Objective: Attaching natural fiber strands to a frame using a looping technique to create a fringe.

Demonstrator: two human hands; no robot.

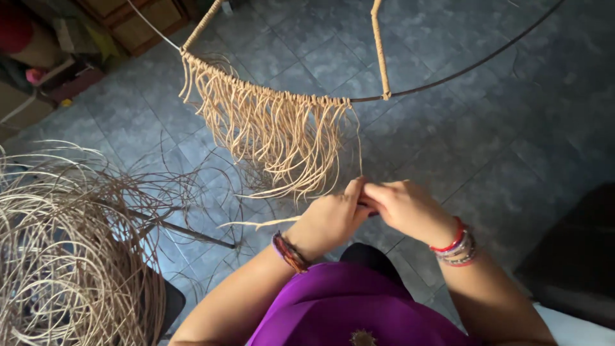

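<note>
Your arms are bare to the shoulder; a purple garment [333, 307] covers your torso. Left wrist: dark braided bands [289, 252], brown with purple. Right wrist: stacked bracelets [456, 246], a red one uppermost, beaded and silvery ones beneath. No rings are discernible.

Grey stone-tiled floor [448, 128] with pale grout lines, a big loose heap of tan cane strands [70, 256] lying on it at the left, stray thin strands trailing beside the heap, brown wooden crates [138, 22] and cardboard clutter [38, 70] at the far left edge
</note>
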